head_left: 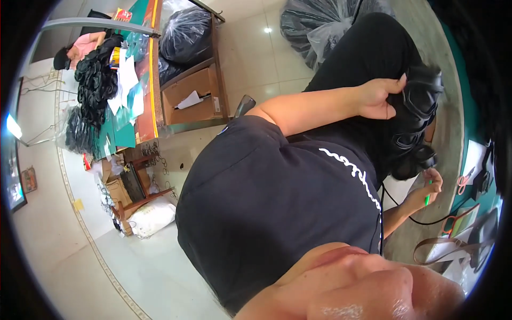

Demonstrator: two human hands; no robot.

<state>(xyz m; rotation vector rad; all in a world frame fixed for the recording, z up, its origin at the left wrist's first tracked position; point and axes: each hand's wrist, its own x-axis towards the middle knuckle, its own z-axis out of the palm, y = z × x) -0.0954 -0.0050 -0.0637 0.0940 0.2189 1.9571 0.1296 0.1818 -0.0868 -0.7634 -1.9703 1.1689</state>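
My left hand (380, 98) reaches across my lap, closed on the edge of a bunch of glossy black ruffled pieces (422, 98). Its thumb points up against the dark material. The bunch hangs in folds and loops over my black-trousered leg; its exact kind does not show. Lower down, my right hand (426, 191) is closed round a slim bright green tool (428, 195), beside the lower end of the bunch. Only a short green part shows between the fingers, so its kind stays hidden.
Pink-handled scissors (465, 180) and a brown strap (434, 242) lie on the green surface at right. Large plastic bags (301, 29) of dark goods stand on the tiled floor. A person (85, 45) sits behind a long table bearing a black pile (96, 80).
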